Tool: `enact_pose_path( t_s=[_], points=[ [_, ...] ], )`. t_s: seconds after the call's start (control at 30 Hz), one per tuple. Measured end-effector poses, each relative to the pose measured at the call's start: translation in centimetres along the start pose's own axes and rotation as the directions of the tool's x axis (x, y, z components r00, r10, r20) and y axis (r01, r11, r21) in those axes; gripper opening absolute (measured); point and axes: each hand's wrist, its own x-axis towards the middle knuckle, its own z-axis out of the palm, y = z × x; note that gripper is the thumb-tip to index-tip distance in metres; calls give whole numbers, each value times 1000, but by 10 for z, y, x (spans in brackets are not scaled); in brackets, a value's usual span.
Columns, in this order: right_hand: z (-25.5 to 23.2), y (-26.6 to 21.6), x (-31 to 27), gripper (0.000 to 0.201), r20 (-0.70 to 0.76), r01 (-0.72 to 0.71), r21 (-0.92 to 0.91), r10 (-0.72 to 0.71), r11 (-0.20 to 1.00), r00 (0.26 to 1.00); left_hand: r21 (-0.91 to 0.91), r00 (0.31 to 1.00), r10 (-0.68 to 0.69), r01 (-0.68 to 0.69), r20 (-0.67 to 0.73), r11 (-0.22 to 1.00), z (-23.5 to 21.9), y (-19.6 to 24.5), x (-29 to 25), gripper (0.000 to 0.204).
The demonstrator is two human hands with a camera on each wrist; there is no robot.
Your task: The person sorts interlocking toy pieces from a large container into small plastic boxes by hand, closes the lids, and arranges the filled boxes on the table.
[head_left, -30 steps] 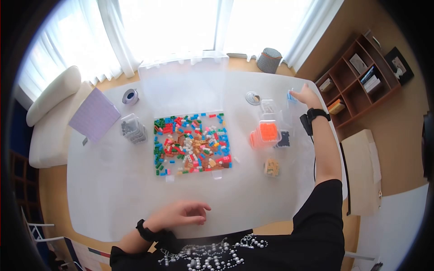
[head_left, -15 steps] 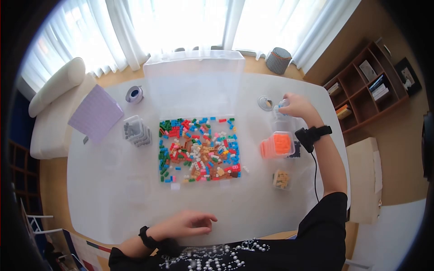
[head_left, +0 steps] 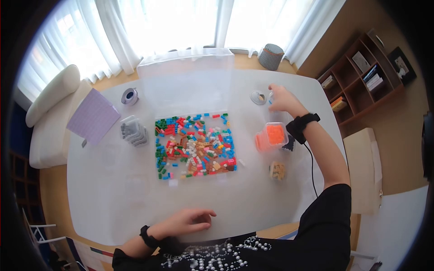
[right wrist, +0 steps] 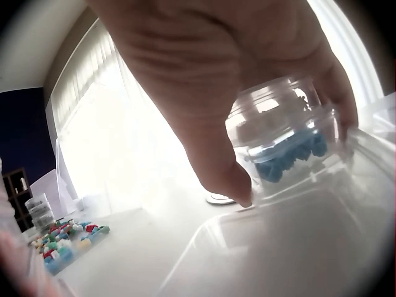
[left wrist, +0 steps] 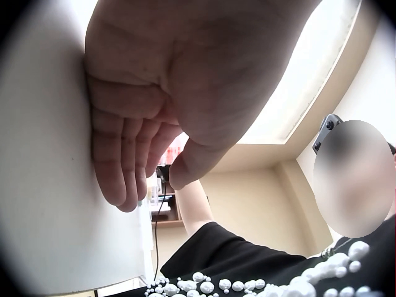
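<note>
In the right wrist view, my right hand (right wrist: 247,80) grips a small clear container (right wrist: 281,133) with blue bricks (right wrist: 291,158) inside, thumb on one side and fingers on the other. From the head view, that right hand (head_left: 285,101) is at the back right of the table, behind a clear tub of orange bricks (head_left: 275,134), and mostly covers the container. My left hand (head_left: 189,221) rests at the table's front edge, on its side with fingers loosely bent; nothing is in its palm (left wrist: 185,80) in the left wrist view.
A wide clear box (head_left: 185,86) stands with its lid raised, and many mixed bricks (head_left: 196,144) lie in it. To its left are stacked containers of grey bricks (head_left: 132,131), a tape roll (head_left: 129,96) and a lilac sheet (head_left: 93,116). Tan bricks (head_left: 277,170) sit at right, near a round disc (head_left: 258,97).
My right hand has come leftward from the table's far right side with the blue bricks' container, to behind the orange tub. The left hand stays at the front edge. The head view shifted slightly.
</note>
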Motion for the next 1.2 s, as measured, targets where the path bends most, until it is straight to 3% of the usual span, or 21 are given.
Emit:
enact_pose_path(
  t_s=[0.07,0.1,0.23,0.37,0.4,0.43,0.53,0.63,0.77,0.97,1.03,1.2],
  points=[
    [-3,7,-4,72,-137,-5,-70,-5,998,991,-42,1000,-11,11,3,999,0,0,0,33],
    [-12,7,-14,72,-137,-13,-66,4,998,991,-13,1000,-24,24,3,1000,-1,4,0,33],
    [-66,5,-93,72,-315,139,96,-103,986,944,5,1000,-10,10,-7,1000,0,2,0,33],
    [-61,-35,-202,76,-60,83,295,-68,952,996,12,1000,-21,21,-5,1000,2,0,1,32],
    [-49,-42,-214,75,-47,165,311,-158,936,986,-21,999,-30,29,-21,999,3,-1,1,31],
    [-37,-50,-220,75,-49,236,262,-232,936,972,-51,998,-41,39,-39,998,3,-2,0,31],
    [-14,-67,-224,78,22,141,245,-151,959,988,-17,999,-26,25,-46,1000,4,2,0,30],
    [-11,-60,-223,83,-31,215,221,-213,951,977,-47,997,-47,45,-57,998,2,2,0,31],
    [-11,-57,-223,84,-63,207,279,-198,938,978,-16,999,-28,28,-35,999,1,6,1,31],
    [-6,-59,-230,76,-80,188,269,-173,945,982,-188,996,-77,68,-39,980,2,9,3,31],
    [0,-56,-230,74,-142,246,234,-217,941,966,-236,997,-65,56,-30,970,1,6,6,32],
    [1,-58,-229,74,-157,229,296,-189,927,969,-210,998,-58,49,-35,976,1,5,7,31]
  ],
)
